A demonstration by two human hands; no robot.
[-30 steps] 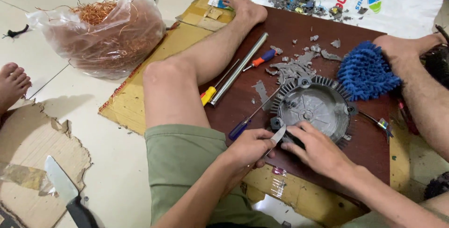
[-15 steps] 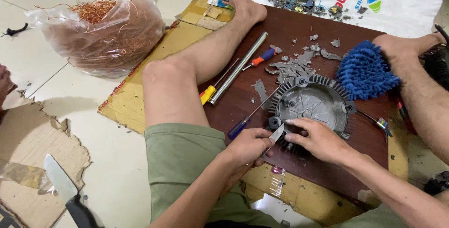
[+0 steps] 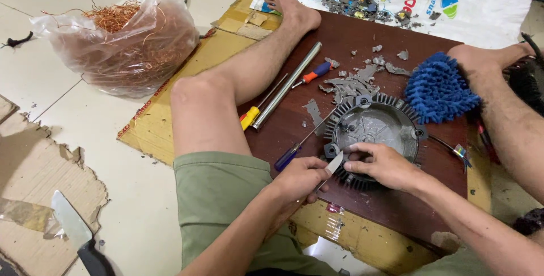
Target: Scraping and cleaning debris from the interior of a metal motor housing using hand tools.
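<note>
Gripping a small knife (image 3: 333,164) in my left hand (image 3: 300,179), fist wrapped tight round its handle, I set the pale blade tip against the near rim of the round finned metal housing (image 3: 371,137), at about seven o'clock on its face. My right hand (image 3: 385,165) lies on that same rim at six o'clock, fingers curled down to pin the part, holding nothing else. The housing sits flat on the dark brown board (image 3: 362,43), toward its near edge, between my legs. I judge I am at the prying or scraping stage along the rim; the next move calls for a steady push away from my right fingers, which are just beside the blade. At nine o'clock from the housing lies a blue-handled screwdriver (image 3: 294,151); at ten o'clock, a steel rod (image 3: 286,86) and a yellow-handled tool (image 3: 250,117). Grey metal scraps (image 3: 354,80) lie at twelve, a blue mop-like mitt (image 3: 439,86) at two. Well off at ten o'clock, a clear bag of copper wire (image 3: 122,41) rests on the floor.
</note>
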